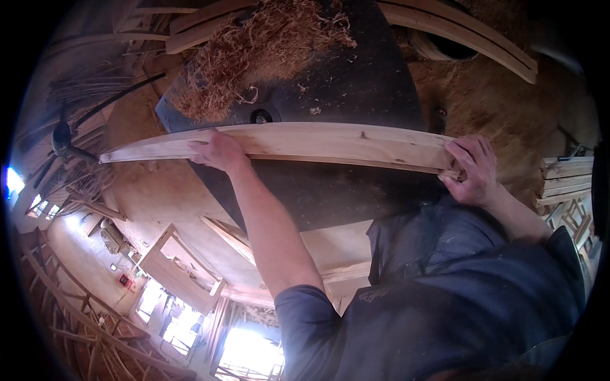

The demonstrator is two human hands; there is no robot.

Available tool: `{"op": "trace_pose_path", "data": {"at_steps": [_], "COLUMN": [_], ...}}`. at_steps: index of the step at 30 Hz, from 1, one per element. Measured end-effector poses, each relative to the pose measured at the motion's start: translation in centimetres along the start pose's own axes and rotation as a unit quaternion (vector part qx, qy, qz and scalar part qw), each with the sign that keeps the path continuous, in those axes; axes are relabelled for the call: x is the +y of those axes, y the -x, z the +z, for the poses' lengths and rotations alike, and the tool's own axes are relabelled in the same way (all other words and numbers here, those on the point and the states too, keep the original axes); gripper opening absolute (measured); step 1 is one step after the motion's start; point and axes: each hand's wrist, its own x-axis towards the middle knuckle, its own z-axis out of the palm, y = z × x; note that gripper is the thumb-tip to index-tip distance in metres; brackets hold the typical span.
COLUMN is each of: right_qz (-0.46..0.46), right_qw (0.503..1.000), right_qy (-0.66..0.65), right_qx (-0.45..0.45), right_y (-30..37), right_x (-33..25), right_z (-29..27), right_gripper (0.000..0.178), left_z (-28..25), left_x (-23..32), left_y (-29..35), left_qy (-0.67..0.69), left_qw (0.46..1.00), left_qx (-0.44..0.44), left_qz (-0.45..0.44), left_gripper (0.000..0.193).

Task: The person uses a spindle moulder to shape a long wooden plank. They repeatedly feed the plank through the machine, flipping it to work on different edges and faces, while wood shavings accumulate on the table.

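A long pale wooden board (330, 141) lies crosswise in front of me, over the dark flat machine table (356, 197). My left hand (219, 151) grips it left of its middle, with the fingers over its far edge. At the right end, my right hand (471, 170) is closed around the board, thumb below and fingers on top. The board's left end reaches out past the table's edge. Just beyond the board, a dark round fitting (260, 117) sits in the table top.
A heap of curly wood shavings (267, 57) covers the table's far left part. Long boards (464, 32) lie beyond it at the far right. A stack of cut timber (565, 178) stands at the right. A dark metal bar (121, 98) juts out at the left.
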Motion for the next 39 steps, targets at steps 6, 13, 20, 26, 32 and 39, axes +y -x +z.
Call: {"op": "trace_pose_path", "data": {"at_steps": [6, 13, 20, 26, 32, 39], "right_qz": [0.002, -0.003, -0.019, -0.021, -0.011, -0.007], "right_qw": [1.0, 1.0, 0.999, 0.999, 1.0, 1.0], "right_qy": [0.004, 0.018, 0.029, 0.017, 0.007, -0.001], "right_qx": [0.01, 0.02, 0.036, 0.042, 0.027, 0.028], "right_y": [-0.9, -1.5, -1.3, -1.3, -1.4, -1.7], "right_x": [-1.1, -2.3, -2.4, -2.2, -1.9, -1.8], "right_z": [1.2, 1.5, 1.5, 1.4, 1.6, 2.0], "right_gripper": [0.07, 0.068, 0.07, 0.069, 0.069, 0.069], "left_z": [-0.8, -2.1, 0.3, -1.1, -1.9, -2.6], "left_x": [1.4, 3.3, -1.6, 0.8, 2.5, 2.8], "left_y": [-0.5, -0.1, -2.8, -1.7, -0.8, -1.1], "left_qy": [0.027, 0.09, 0.004, -0.071, 0.08, 0.05], "left_qw": [0.999, 0.993, 1.0, 0.997, 0.995, 0.998], "left_qx": [-0.006, -0.011, -0.005, -0.032, -0.014, 0.002], "left_qz": [-0.039, -0.075, -0.024, -0.003, -0.065, -0.046], "left_gripper": [0.077, 0.077, 0.075, 0.074, 0.073, 0.075]}}
